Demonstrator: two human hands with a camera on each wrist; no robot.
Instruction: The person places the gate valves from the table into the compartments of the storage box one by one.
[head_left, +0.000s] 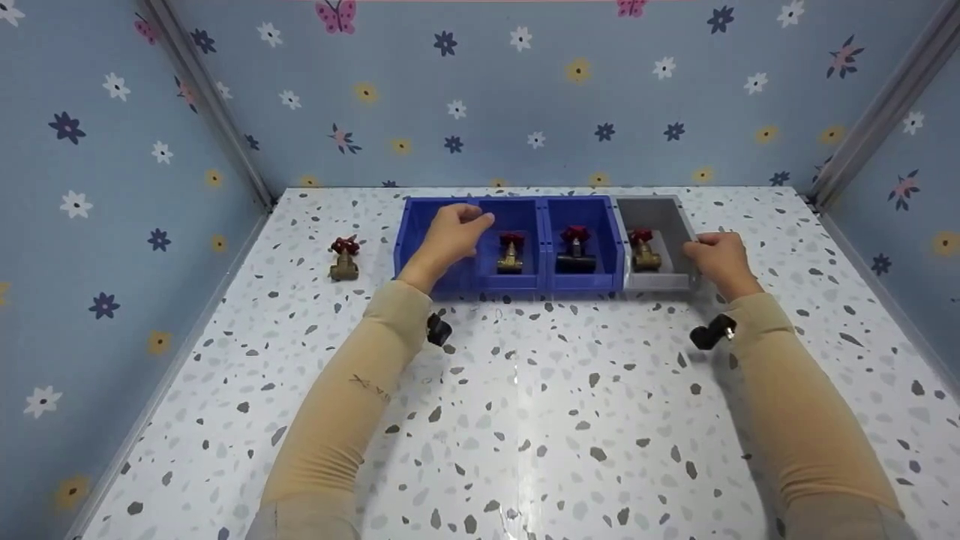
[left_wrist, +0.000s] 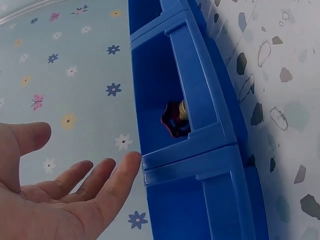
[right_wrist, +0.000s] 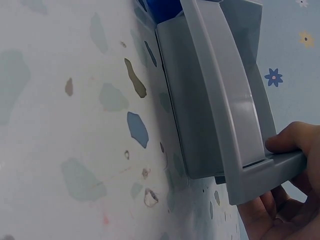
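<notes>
My left hand [head_left: 453, 234] hovers over the leftmost blue bin [head_left: 450, 283], its fingers loosely extended and holding nothing. In the left wrist view its palm [left_wrist: 55, 215] shows beside the bins. My right hand [head_left: 721, 259] pinches the right side wall of the grey bin [head_left: 660, 282], thumb inside and fingers outside; the right wrist view shows this grip. Inside the grey bin lies a brass gate valve [head_left: 646, 257] with a red handwheel. A similar brass valve [head_left: 511, 256] lies in the second blue bin. The third blue bin holds a black-bodied valve [head_left: 576, 261] with a red handwheel.
Another brass valve [head_left: 344, 266] with a red handwheel lies on the speckled table [head_left: 555, 420], left of the bin row. The bins stand side by side near the back of the table. Flower-patterned walls [head_left: 510, 90] enclose the back and sides.
</notes>
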